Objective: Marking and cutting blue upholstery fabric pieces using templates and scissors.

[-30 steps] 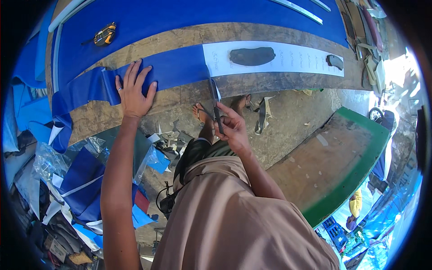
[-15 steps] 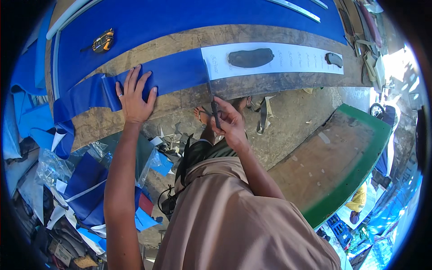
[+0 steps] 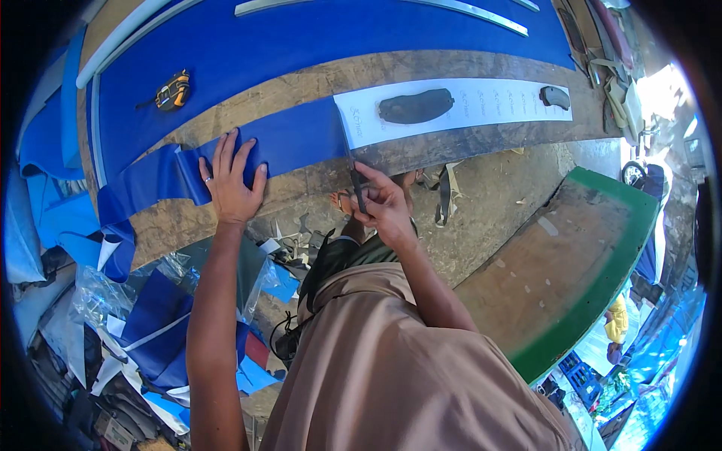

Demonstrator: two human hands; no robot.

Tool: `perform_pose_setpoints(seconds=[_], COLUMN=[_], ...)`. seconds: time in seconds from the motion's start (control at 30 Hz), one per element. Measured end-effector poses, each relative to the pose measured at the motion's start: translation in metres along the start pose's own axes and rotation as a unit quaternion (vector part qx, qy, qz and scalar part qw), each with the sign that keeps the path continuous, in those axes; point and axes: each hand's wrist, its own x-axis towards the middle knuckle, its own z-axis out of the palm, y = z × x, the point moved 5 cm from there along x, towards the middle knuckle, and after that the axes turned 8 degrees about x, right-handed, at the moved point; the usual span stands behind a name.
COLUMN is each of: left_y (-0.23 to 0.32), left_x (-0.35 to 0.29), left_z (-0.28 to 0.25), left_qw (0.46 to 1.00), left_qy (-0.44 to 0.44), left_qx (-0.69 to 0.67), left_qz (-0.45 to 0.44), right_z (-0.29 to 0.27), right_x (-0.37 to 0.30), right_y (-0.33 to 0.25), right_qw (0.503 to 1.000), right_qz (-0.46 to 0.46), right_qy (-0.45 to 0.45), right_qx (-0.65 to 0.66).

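Note:
My left hand (image 3: 233,183) lies flat with spread fingers on a strip of blue sheet material (image 3: 289,139), pressing it against the wooden table. Crumpled folds of the strip run to the left and hang over the table's edge. In my right hand (image 3: 385,207) is a slim dark tool (image 3: 357,189), pinched in closed fingers. Its narrow end points up at the blue strip's right edge, where the blue meets a white printed strip (image 3: 481,94). Whether it is a knife or scissors is unclear. A dark oblong block (image 3: 416,106) and a smaller dark piece (image 3: 555,98) rest on the white strip.
A larger blue sheet (image 3: 301,45) covers the far table, with a yellow-and-black tape measure (image 3: 173,90) and metal strips (image 3: 470,13) on it. A green-edged board (image 3: 556,255) stands at right. Offcuts and clear plastic (image 3: 98,297) lie at lower left. A person in yellow (image 3: 617,323) is far right.
The view has shifted slightly, so the table sits a little differently in the picture. Both hands keep their places on the strip and the tool.

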Motion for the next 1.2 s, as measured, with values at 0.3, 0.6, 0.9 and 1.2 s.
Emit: perform_pose_setpoints(seconds=[0.3, 0.6, 0.9, 1.2], left_y=[0.0, -0.015, -0.001, 0.373], left_x=[0.0, -0.014, 0.002, 0.137], left_z=[-0.001, 0.011, 0.008, 0.016], left_qw=[1.0, 0.995, 0.983, 0.976], left_qy=[-0.001, 0.041, -0.039, 0.114], left_qx=[0.001, 0.068, 0.106, -0.166], left_qz=[0.002, -0.059, -0.145, 0.08], right_z=[0.01, -0.007, -0.191, -0.372], right_x=[0.02, -0.037, -0.172, -0.192], right_y=[-0.01, -0.072, -0.186, -0.331], right_qw=[1.0, 0.989, 0.956, 0.965], right_qz=[-0.018, -0.106, -0.246, -0.214], right_qy=[-0.001, -0.098, 0.146, 0.15], right_qx=[0.006, -0.021, -0.065, 0.034])
